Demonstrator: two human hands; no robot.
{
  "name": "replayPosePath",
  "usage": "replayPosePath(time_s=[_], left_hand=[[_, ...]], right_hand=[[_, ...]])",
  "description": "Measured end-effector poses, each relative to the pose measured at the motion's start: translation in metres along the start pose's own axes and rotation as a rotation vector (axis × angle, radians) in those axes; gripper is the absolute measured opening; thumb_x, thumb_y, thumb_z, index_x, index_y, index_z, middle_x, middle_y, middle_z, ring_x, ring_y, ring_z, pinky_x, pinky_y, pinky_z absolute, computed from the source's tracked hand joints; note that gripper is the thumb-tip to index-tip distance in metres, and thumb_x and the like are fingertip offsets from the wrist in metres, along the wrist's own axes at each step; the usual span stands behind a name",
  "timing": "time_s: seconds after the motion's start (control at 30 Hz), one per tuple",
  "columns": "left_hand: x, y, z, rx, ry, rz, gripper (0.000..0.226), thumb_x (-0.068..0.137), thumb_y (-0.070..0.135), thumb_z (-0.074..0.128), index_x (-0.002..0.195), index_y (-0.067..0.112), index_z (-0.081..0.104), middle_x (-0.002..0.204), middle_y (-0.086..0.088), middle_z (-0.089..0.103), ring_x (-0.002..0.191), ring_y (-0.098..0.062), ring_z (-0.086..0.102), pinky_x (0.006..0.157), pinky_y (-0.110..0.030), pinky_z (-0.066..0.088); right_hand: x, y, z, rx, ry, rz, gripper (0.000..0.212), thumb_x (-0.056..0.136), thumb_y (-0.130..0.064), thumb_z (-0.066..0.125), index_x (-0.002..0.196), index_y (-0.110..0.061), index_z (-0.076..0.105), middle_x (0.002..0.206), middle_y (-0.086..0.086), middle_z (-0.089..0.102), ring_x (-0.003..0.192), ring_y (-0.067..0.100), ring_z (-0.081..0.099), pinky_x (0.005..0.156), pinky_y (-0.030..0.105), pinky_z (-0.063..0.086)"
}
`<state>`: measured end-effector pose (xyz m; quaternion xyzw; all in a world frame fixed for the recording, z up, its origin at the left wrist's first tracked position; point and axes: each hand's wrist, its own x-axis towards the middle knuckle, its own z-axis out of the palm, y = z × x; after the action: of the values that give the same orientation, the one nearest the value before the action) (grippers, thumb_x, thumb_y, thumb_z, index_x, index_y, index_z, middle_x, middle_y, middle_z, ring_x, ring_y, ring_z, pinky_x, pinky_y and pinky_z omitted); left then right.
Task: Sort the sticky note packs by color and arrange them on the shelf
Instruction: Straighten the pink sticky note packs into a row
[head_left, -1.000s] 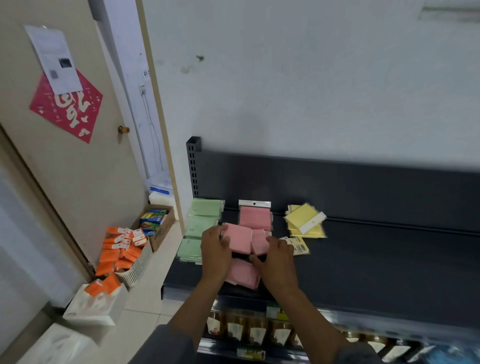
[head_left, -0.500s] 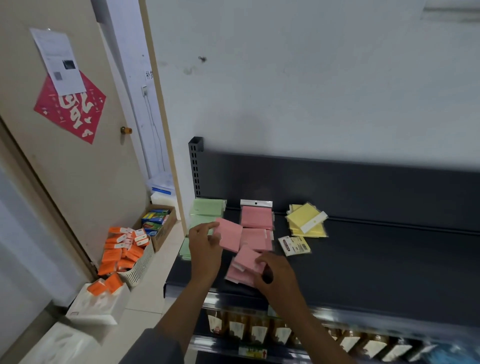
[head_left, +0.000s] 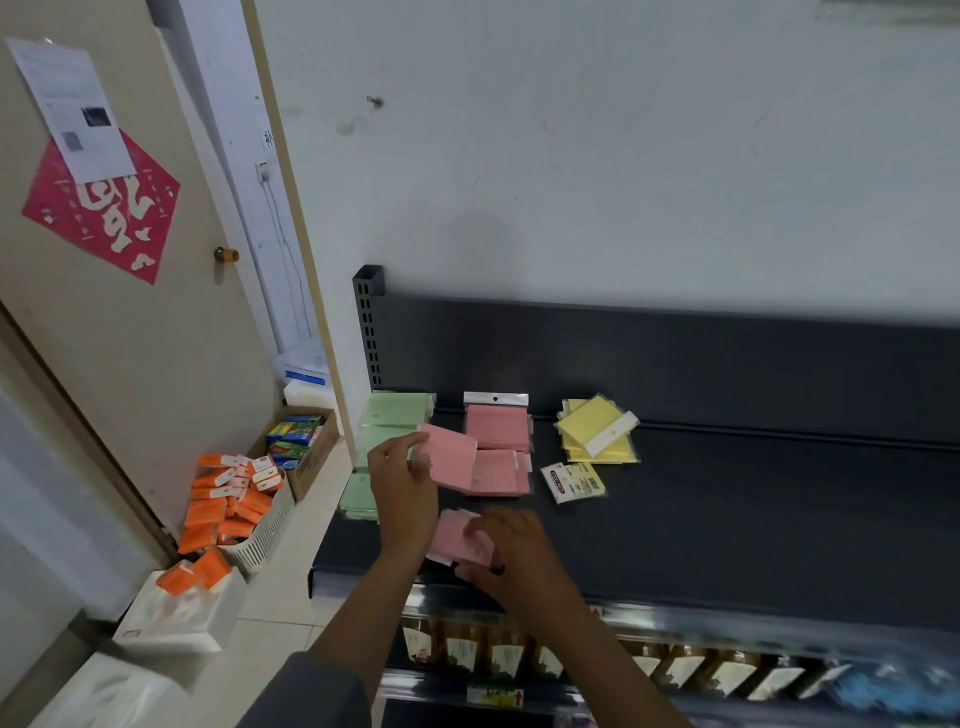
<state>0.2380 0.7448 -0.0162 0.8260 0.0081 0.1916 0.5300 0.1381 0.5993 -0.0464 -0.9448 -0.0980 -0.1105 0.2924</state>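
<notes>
Head view: compared with half a second ago, the flat pink sticky note pack (head_left: 451, 461) pinched in the left hand (head_left: 402, 486) has been lifted a bit higher and further back, so it's now held tilted over the front pink pack of the middle column. The right hand (head_left: 511, 553) has been pulled toward the front edge of the dark metal shelf (head_left: 753, 519), fingers curled around a small bunch of pink packs (head_left: 457, 535); how many are in it can't be told.

Counts: three colour groups are laid out on the shelf. Two pink packs (head_left: 496, 449) are seen lying flat in the middle column, one behind the other, long axis running front to back, the rear one's white hang tab pointed at the back panel. The pale green packs (head_left: 387, 431) are lined up in a column at the left end, about three deep. The yellow packs (head_left: 597, 434) are stacked loosely to the right, the top one turned diagonally. One white printed label card (head_left: 573, 482) is lying just in front of them.
</notes>
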Motion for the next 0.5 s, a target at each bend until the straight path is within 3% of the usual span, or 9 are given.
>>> replayPosePath(time_s=[0.13,0.23,0.33,0.43,0.5], left_hand=[[0.001,0.000,0.010,0.008,-0.049,0.016,0.026,0.099,0.004,0.052,0.115,0.012,0.071,0.123,-0.006,0.054,0.102,-0.014,0.056,0.095,-0.024,0.047],[0.003,-0.011,0.025,0.046,-0.110,-0.004,0.023,0.098,0.008,0.056,0.113,0.010,0.074,0.119,-0.011,0.063,0.104,-0.020,0.061,0.091,-0.027,0.048],[0.000,-0.015,0.036,0.065,-0.164,-0.038,0.022,0.097,0.009,0.060,0.114,0.008,0.073,0.119,-0.013,0.064,0.103,-0.022,0.061,0.089,-0.025,0.044],[-0.004,-0.019,0.047,0.070,-0.268,-0.061,0.026,0.093,0.009,0.066,0.118,0.006,0.071,0.120,-0.014,0.066,0.103,-0.023,0.064,0.093,-0.030,0.049],[-0.006,-0.020,0.051,0.068,-0.311,-0.082,0.034,0.087,0.011,0.073,0.121,0.006,0.070,0.122,-0.013,0.066,0.105,-0.024,0.065,0.094,-0.035,0.051]], right_hand=[[0.009,0.012,-0.008,-0.012,0.005,0.009,0.038,0.085,-0.037,0.076,0.120,-0.027,0.063,0.126,-0.009,0.058,0.122,0.013,0.043,0.098,0.017,0.036],[0.010,0.020,-0.015,-0.054,-0.001,0.019,0.042,0.083,-0.039,0.076,0.120,-0.025,0.064,0.128,-0.009,0.057,0.121,0.014,0.043,0.099,0.020,0.038],[0.011,0.018,-0.023,0.035,0.109,0.105,0.041,0.087,-0.041,0.072,0.124,-0.026,0.061,0.125,-0.012,0.055,0.117,0.006,0.042,0.098,0.020,0.039],[0.019,0.013,-0.031,0.193,0.172,0.273,0.037,0.097,-0.022,0.061,0.132,-0.027,0.052,0.122,-0.017,0.047,0.117,0.000,0.039,0.098,0.010,0.034],[0.028,0.007,-0.035,0.255,0.148,0.313,0.041,0.094,-0.009,0.056,0.129,-0.030,0.050,0.116,-0.018,0.050,0.112,0.001,0.045,0.092,0.012,0.039]])
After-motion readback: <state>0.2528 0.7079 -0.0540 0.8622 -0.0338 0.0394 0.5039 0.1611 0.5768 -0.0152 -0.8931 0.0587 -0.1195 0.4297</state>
